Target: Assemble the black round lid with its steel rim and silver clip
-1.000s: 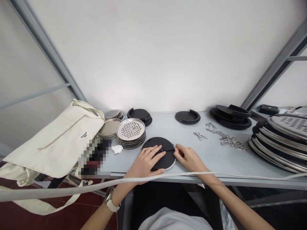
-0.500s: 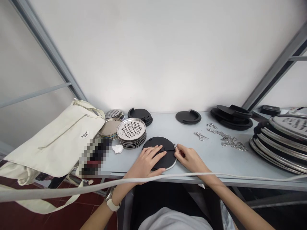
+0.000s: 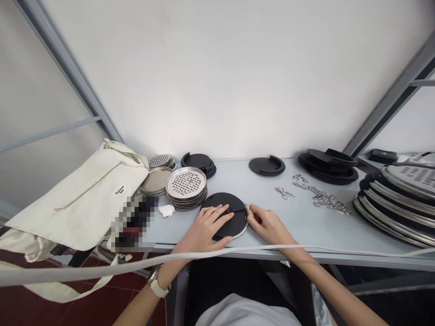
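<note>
A round black disc [image 3: 224, 202] with a pale metal rim along its lower right edge lies near the table's front edge. My left hand [image 3: 209, 226] rests flat on it, fingers stretched out and spread. At the disc's right edge my right hand [image 3: 267, 224] is closed in a pinch on a small metal wire clip [image 3: 246, 207]; the fingers partly hide it. More wire clips [image 3: 284, 193] lie loose on the table to the right, with a heap of clips [image 3: 322, 199] beyond them.
Perforated metal discs [image 3: 186, 183] stand stacked left of my hands. Black round pieces [image 3: 267, 166] sit along the wall, and a tall stack of rimmed discs [image 3: 390, 203] is at right. A cream bag [image 3: 84, 194] occupies the left. A white cable [image 3: 190, 256] crosses in front.
The black disc and my left hand have shifted slightly left. My right hand keeps its pinch at the disc's edge, with the clip sitting closer against the rim.
</note>
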The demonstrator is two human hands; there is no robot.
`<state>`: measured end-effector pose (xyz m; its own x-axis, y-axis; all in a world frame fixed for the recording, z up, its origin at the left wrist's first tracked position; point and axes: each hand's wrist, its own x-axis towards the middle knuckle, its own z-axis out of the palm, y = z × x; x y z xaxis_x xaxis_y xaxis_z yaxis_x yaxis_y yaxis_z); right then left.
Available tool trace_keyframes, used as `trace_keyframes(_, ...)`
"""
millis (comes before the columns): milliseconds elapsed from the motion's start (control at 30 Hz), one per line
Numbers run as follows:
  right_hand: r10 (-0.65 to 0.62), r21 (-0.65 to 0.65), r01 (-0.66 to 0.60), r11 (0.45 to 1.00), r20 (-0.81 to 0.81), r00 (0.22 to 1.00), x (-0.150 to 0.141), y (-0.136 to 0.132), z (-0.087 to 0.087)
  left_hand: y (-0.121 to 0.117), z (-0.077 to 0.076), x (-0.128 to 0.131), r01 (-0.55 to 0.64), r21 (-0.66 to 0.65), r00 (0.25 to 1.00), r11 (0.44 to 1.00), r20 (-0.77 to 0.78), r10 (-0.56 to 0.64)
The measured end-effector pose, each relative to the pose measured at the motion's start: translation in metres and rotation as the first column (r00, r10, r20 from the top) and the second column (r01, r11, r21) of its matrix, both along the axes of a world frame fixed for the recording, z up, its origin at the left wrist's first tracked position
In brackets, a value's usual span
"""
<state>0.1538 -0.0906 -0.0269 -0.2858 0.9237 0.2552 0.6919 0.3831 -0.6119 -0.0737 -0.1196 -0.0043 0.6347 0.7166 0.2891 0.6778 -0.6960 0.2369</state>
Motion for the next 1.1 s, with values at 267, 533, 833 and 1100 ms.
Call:
trace_keyframes(267, 0.004, -0.002, -0.004, 1.000, -0.006, 1.000, 0.0001, 0.0013, 0.0009, -0.0024, 0.0019, 0.0000, 0.030, 0.007, 0.999, 1.000, 0.012, -0.030)
trace_keyframes(533, -0.017, -0.013, 0.017, 1.000, 0.004, 1.000, -0.0001, 0.0014, -0.0005, -0.0010, -0.0004, 0.0009, 0.009, 0.010, 1.000, 1.000, -0.023, -0.009)
trace_keyframes(833, -0.023, 0.017, 0.022, 1.000, 0.003, 1.000, 0.0003, 0.0001, -0.0011, -0.0007, -0.0011, 0.0008, 0.017, 0.003, 0.999, 1.000, -0.030, -0.016)
trace_keyframes(1100, 0.002, -0.010, -0.002, 1.000, 0.007, 1.000, 0.0005, 0.0012, -0.0015, -0.0007, -0.0022, 0.0008, 0.004, 0.013, 1.000, 1.000, -0.013, -0.004)
